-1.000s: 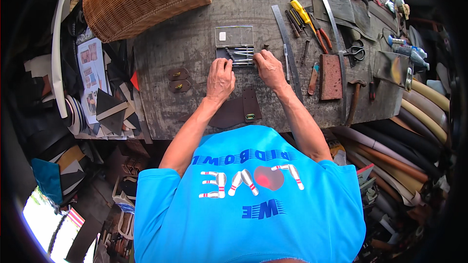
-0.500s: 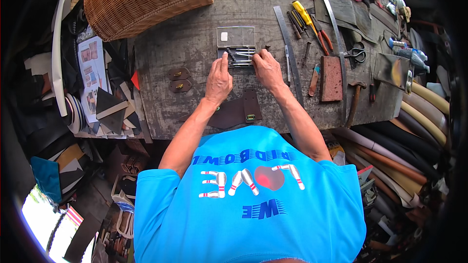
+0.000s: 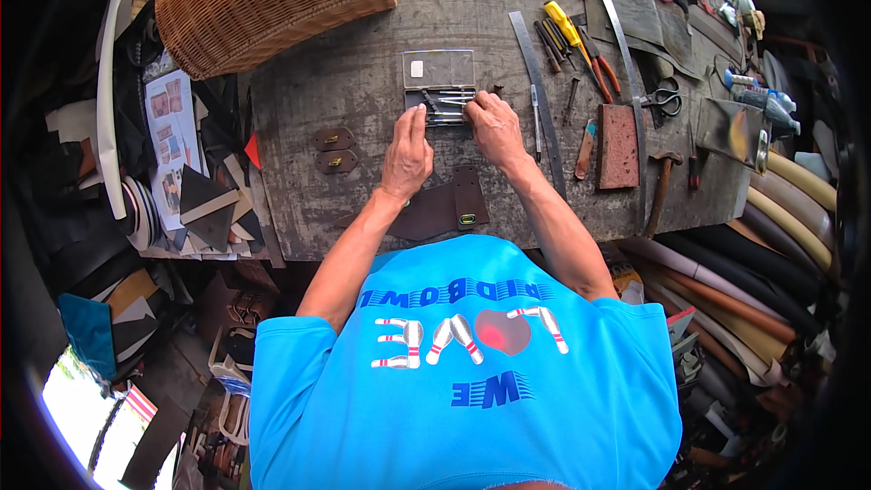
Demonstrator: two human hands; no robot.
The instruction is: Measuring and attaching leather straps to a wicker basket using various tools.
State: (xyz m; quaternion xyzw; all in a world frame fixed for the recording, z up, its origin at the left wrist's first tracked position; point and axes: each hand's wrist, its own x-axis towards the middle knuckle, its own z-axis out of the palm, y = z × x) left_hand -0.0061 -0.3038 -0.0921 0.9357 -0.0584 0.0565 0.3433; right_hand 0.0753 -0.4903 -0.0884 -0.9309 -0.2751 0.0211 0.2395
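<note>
A small plastic case [image 3: 453, 63] lies on the bench with its clear lid raised. Several slim metal rods [image 3: 451, 93], too small to tell more exactly, rest in its dark tray. My left hand [image 3: 408, 157] is closed on the case's near left corner. At the right side of the tray my right hand [image 3: 499, 132] has its fingers pinched by the rod ends; what they hold is hidden. Closer to my body lies a dark brown leather piece [image 3: 435, 210] with a metal fitting, and two small leather tabs [image 3: 334, 139] with brass-coloured hardware sit to the left.
A wicker basket [image 3: 272, 0] stands at the far left of the worn workbench [image 3: 299, 209]. On the right are metal rulers [image 3: 535, 82], a pen [image 3: 535, 122], a yellow-handled tool [image 3: 562, 23], scissors [image 3: 667, 98], a reddish block [image 3: 618, 147] and a hammer [image 3: 662, 186].
My right fingers have shifted slightly left and nearer to me along the tray's right side. My left hand has barely moved, and the case stays in place.
</note>
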